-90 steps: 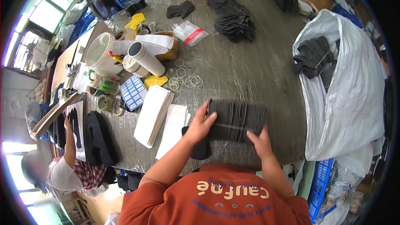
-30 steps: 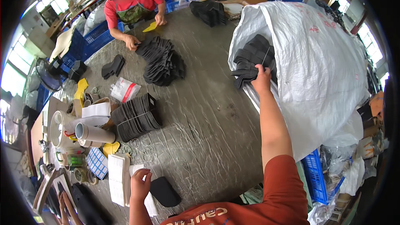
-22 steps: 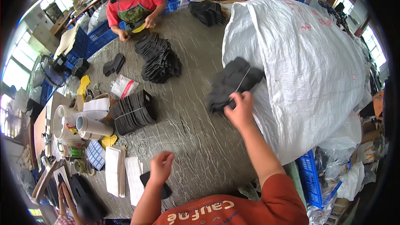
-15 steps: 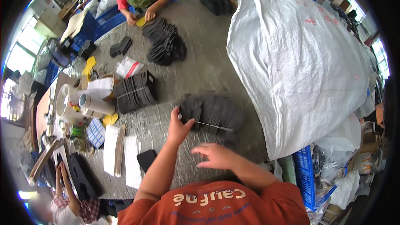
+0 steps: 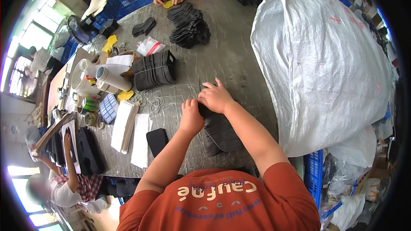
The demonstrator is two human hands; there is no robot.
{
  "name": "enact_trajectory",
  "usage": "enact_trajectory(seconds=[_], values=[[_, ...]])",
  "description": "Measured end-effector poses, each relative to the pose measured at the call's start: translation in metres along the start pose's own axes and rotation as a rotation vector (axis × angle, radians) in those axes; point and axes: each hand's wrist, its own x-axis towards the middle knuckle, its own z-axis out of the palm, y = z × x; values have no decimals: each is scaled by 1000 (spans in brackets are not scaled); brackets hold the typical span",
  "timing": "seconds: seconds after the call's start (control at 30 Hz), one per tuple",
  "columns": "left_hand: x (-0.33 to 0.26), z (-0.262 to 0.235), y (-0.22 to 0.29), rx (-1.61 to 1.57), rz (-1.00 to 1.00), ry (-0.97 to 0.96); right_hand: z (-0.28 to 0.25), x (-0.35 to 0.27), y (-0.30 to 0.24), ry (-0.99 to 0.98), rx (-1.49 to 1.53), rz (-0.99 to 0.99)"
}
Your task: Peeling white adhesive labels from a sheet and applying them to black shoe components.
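Left hand (image 5: 191,117) and right hand (image 5: 216,98), grip pressed flat on the black stack (image 5: 220,134) lying on the tabletop (image 5: 239,60), could fan the loose pieces apart if pressure slips.

Large sack: a white woven plastic sack (image 5: 325,60) lies along the right side of the grey tabletop (image 5: 235,55), bulging, with faint red print on its upper face.
Small bag: a clear plastic bag with a red stripe (image 5: 150,45) lies flat at the far left of the tabletop, near a banded stack of black pieces.
Label sheet: a blue-and-white gridded sheet of stickers (image 5: 108,108) lies at the left edge, just beside flat white paper packets (image 5: 124,120).
Yellow cards: small yellow paper tags (image 5: 109,42) lie near the far left corner.
Crates: blue plastic crates (image 5: 316,172) stand below the sack, on the right.
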Motion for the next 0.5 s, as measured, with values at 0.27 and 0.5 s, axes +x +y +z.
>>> enact_trajectory(seconds=[0.27, 0.5], values=[[-6, -2, -48, -474, -731, -357, 5, -66, -37, 144, 12, -53], [-54, 34, -79, -1642, -1077, -352, -7, -91, -48, 255, -104, 181]])
